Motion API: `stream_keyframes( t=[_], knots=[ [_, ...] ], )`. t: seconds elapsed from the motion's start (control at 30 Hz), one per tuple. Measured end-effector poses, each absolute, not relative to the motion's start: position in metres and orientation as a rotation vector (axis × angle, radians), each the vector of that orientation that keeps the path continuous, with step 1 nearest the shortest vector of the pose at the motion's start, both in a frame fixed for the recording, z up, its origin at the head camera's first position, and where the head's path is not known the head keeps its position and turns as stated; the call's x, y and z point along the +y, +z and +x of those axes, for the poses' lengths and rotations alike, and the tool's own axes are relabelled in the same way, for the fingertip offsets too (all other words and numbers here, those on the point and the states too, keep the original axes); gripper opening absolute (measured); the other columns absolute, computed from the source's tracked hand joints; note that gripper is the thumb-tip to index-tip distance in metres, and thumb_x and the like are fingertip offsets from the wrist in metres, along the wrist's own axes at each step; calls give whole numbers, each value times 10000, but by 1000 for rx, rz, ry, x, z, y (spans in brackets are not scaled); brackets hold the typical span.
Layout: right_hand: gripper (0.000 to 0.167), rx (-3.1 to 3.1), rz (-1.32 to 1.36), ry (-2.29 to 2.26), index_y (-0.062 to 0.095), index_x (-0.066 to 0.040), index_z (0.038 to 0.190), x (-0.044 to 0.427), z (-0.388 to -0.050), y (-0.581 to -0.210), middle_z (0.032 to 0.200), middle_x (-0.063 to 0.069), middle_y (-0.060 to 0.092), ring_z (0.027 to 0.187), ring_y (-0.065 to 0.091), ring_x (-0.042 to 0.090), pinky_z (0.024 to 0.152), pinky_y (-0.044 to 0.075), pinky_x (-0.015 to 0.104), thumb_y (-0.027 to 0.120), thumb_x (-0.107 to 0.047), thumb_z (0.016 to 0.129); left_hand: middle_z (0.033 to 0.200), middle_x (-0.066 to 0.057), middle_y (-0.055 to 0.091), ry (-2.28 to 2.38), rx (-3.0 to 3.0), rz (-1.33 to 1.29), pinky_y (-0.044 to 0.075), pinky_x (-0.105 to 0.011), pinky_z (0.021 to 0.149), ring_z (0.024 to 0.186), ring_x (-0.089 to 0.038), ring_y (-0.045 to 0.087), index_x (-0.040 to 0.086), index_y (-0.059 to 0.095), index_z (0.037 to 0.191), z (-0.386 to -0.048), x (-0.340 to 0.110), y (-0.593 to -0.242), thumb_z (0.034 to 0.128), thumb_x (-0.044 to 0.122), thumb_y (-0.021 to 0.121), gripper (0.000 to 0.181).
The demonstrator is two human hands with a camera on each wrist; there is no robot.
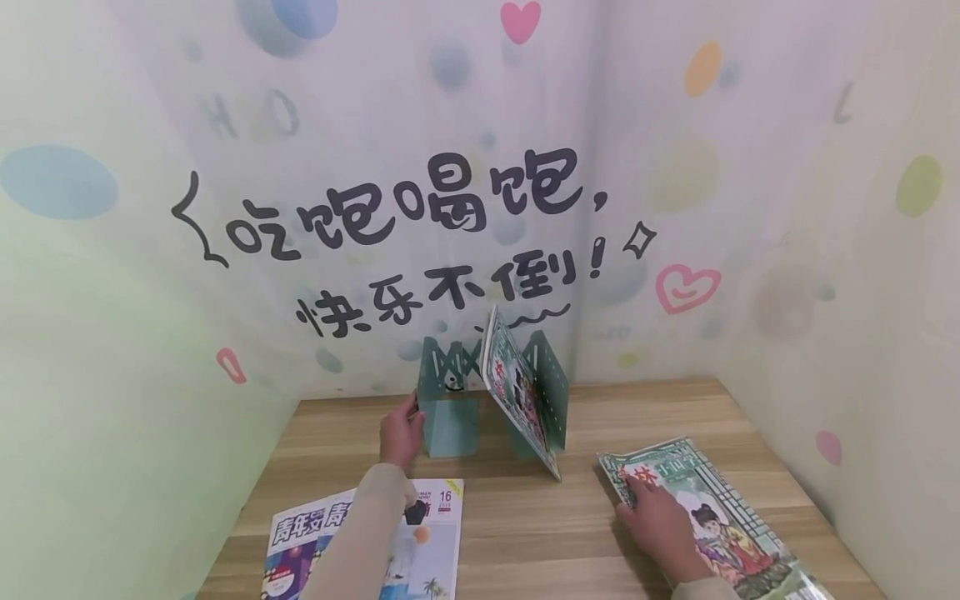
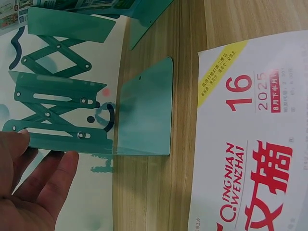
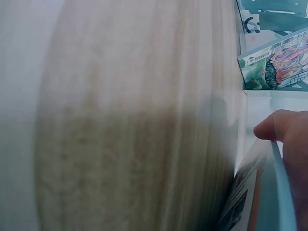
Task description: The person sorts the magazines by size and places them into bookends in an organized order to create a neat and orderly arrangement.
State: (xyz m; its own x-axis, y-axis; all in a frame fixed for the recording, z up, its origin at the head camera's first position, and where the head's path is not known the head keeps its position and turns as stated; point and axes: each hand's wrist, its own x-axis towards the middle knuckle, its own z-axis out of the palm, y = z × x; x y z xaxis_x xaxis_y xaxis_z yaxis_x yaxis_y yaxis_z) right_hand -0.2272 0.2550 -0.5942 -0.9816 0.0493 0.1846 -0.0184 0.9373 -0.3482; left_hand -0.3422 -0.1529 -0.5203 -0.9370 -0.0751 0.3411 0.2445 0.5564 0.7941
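A green folding bookend (image 1: 452,425) with crossed lattice bars stands at the back of the table. My left hand (image 1: 401,432) pinches the upright plate at its left end, thumb on one side and fingers on the other in the left wrist view. One illustrated magazine (image 1: 517,387) leans at a slant inside the bookend, near its right plate. At the right, my right hand (image 1: 660,527) grips the left edge of a green-covered magazine (image 1: 738,533). The right wrist view shows the thumb (image 3: 272,126) over that edge; the other fingers are hidden.
Several overlapping magazines (image 1: 442,533) lie at the front left, partly covered by my left forearm. Patterned walls (image 1: 480,108) enclose the wooden table (image 1: 525,533) at the back and sides. The bookend stands close to the back wall.
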Motion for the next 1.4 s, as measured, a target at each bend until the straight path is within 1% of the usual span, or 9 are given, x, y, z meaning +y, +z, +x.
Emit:
stream_keyframes(
  t=[0.13, 0.37, 0.67, 0.83, 1.03, 1.13, 1.23, 1.3, 1.4],
  knots=[
    [475, -2867, 10, 509, 590, 7, 1283, 256, -226, -595, 1128, 272, 635, 974, 603, 473, 765, 509, 586, 606, -235, 875, 1326, -185, 577, -1331, -2461, -142, 503, -474, 941, 1196, -353, 564, 50, 490, 1413, -343, -153, -520, 973, 17, 544, 444],
    [467, -2783, 23, 571, 571, 40, 1300, 252, -222, -595, 1095, 289, 635, 980, 603, 477, 816, 499, 591, 606, -202, 903, 1316, -169, 589, -1331, -2458, -137, 500, -481, 941, 1180, -355, 576, 38, 500, 1404, -341, -153, -519, 965, 2, 555, 444],
    [426, -2625, 58, 594, 574, 23, 1312, 248, -219, -602, 1012, 269, 648, 922, 616, 461, 776, 502, 592, 606, -118, 911, 1332, -166, 578, -1368, -2459, -121, 500, -473, 946, 1205, -348, 558, 72, 493, 1419, -342, -152, -520, 973, 26, 548, 451],
    [425, -2608, 49, 613, 541, 30, 1338, 246, -218, -602, 1026, 282, 639, 941, 610, 467, 798, 495, 596, 576, -114, 940, 1335, -182, 571, -1361, -2457, -123, 495, -470, 955, 1208, -345, 557, 75, 493, 1418, -342, -152, -520, 971, 21, 550, 454],
    [430, -2625, 33, 625, 515, 0, 1367, 247, -217, -601, 1076, 303, 630, 962, 606, 483, 798, 492, 614, 561, -114, 955, 1322, -172, 584, -1348, -2457, -114, 497, -476, 949, 1193, -347, 568, 50, 495, 1411, -341, -151, -519, 972, 28, 553, 443],
    [427, -2617, 39, 607, 516, -7, 1365, 248, -216, -601, 1038, 292, 643, 901, 620, 479, 735, 506, 610, 559, -108, 952, 1325, -162, 585, -1346, -2462, -113, 492, -474, 956, 1198, -344, 565, 50, 496, 1411, -340, -151, -519, 974, 30, 552, 441],
    [412, -2592, 60, 572, 516, -1, 1340, 249, -217, -600, 868, 256, 650, 735, 629, 442, 591, 505, 574, 558, -85, 939, 1331, -157, 582, -1340, -2467, -108, 485, -475, 966, 1203, -342, 562, 62, 498, 1412, -339, -151, -517, 975, 31, 552, 441],
    [393, -2581, 70, 547, 519, 11, 1314, 250, -217, -599, 743, 214, 619, 624, 605, 404, 501, 476, 542, 557, -59, 930, 1334, -155, 580, -1338, -2470, -106, 482, -476, 970, 1205, -341, 560, 71, 498, 1414, -338, -151, -516, 978, 37, 552, 441],
    [374, -2602, 67, 534, 515, 29, 1288, 252, -217, -598, 679, 186, 588, 567, 584, 375, 464, 454, 518, 553, -32, 921, 1329, -158, 583, -1342, -2470, -103, 483, -479, 968, 1202, -345, 562, 76, 502, 1412, -338, -151, -516, 978, 40, 550, 438]
  ],
)
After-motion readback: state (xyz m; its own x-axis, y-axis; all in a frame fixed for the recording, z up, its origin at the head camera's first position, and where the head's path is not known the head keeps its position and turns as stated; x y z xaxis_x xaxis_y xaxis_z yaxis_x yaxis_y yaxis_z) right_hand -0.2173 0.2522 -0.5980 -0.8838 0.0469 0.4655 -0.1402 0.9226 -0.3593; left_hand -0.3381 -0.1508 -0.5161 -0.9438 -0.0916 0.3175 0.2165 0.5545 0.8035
